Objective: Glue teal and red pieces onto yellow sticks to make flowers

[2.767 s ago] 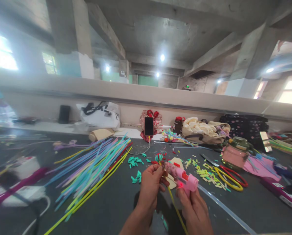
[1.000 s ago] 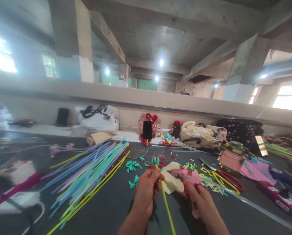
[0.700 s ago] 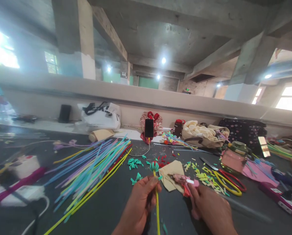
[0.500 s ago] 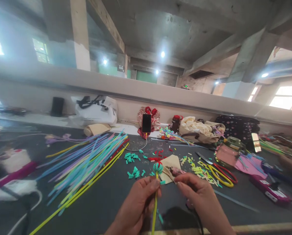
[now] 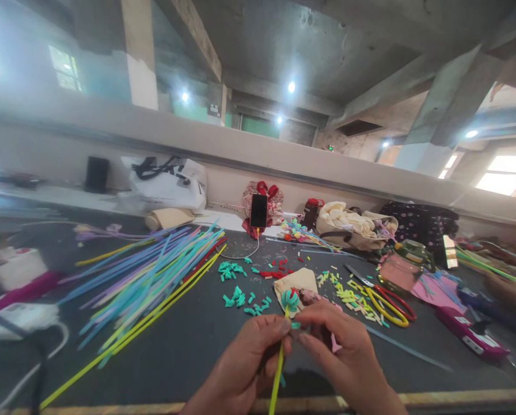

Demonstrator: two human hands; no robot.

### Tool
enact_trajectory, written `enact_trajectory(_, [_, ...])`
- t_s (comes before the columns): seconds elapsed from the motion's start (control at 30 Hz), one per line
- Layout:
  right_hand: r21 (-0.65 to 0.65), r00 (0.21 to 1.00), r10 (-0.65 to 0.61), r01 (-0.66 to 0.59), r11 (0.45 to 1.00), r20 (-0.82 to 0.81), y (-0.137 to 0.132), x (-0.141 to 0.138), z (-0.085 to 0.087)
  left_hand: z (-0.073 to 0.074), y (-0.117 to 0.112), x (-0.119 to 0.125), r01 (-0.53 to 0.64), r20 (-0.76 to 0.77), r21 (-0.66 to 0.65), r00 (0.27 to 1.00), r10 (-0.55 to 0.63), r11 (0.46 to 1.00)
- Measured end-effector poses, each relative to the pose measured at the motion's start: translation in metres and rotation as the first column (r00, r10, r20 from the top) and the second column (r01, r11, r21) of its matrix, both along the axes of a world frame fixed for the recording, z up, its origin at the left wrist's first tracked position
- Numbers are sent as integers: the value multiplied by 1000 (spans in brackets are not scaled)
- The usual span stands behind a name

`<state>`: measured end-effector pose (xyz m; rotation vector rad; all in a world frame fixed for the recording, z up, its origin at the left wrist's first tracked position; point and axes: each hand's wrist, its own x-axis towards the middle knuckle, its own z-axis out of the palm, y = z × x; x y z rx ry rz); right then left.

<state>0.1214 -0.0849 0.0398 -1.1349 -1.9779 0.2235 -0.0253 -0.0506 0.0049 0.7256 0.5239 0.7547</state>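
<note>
My left hand [image 5: 258,351] is closed round a yellow pipe cleaner stem [image 5: 277,380], which runs down toward the table edge. At the stem's top sits a small round teal-and-red flower head [image 5: 290,300]. A short teal piece of pipe cleaner [image 5: 295,325] sticks out to the right of the stem, just below the head. My right hand [image 5: 344,346] pinches at this piece's outer end, thumb and forefinger nearly meeting the left fingertips. Behind the right fingers lies a pink object [image 5: 312,297], partly hidden, on a beige cloth-like sheet [image 5: 299,279].
Long coloured pipe cleaners [image 5: 154,288] lie fanned on the left. Cut teal bits [image 5: 235,297], red bits [image 5: 275,274] and yellow bits [image 5: 348,297] surround the sheet. Scissors [image 5: 387,302], a glass jug [image 5: 402,265] and a magenta tool [image 5: 471,334] lie right. A phone [image 5: 258,210] stands behind.
My left hand has moved slightly right with the stem and flower head. My right fingers have come in to the short teal piece. More loose teal bits show beyond my left hand.
</note>
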Motion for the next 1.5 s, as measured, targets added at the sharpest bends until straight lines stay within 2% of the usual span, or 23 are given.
enact_trajectory(0.2, [86, 995, 13, -21, 996, 100, 1, 3, -1, -1, 1, 3, -18, -12, -1, 1000, 18, 1000])
enact_trajectory(0.47, [17, 990, -17, 15, 1000, 142, 10, 25, 23, 9, 5, -1, -33, -162, 73, 986, 45, 997])
enact_trajectory(0.6, [42, 967, 27, -39, 998, 252, 24, 28, 29, 8, 5, 1, -74, -212, 105, 972, 96, 992])
enact_trajectory(0.73, [73, 933, 68, -100, 992, 353, 35, 24, 28, 3, 7, 2, -59, -255, 99, 963, 83, 993])
enact_trajectory(0.93, [50, 903, 83, -115, 992, 421, 38, 16, 25, -4, 10, 1, -20, -235, 84, 971, 39, 996])
enact_trajectory(1.37, [52, 890, 98, -135, 990, 445, 38, 16, 24, -6, 10, 0, -16, -189, 70, 982, 29, 997])
enact_trajectory(1.5, [88, 891, 92, -146, 985, 444, 40, 16, 22, -7, 12, 0, -4, -182, 50, 983, 13, 999])
